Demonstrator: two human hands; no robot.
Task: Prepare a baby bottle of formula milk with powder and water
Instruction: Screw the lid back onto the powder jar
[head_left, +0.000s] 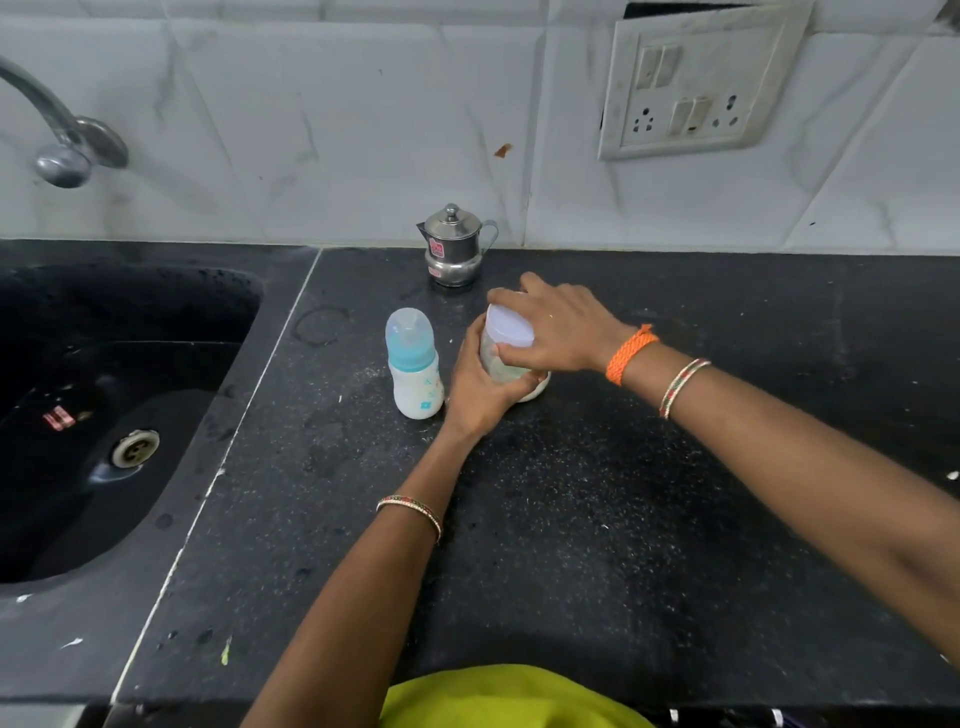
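Note:
A baby bottle (414, 364) with a clear cap, blue collar and white contents stands upright on the black counter (571, 519). Just right of it is a clear plastic jar (506, 345) with a pale lid and white powder at its bottom. My left hand (475, 387) grips the jar's body from the left and below. My right hand (558, 325) is curled over the lid, fingers wrapped around its rim. A small steel lidded jug (454, 247) with spout and handle stands behind, near the wall.
A black sink (104, 415) with a metal drain lies to the left, a tap (57, 135) above it. The tiled wall carries a switch and socket plate (696, 88). The counter shows white specks and damp marks.

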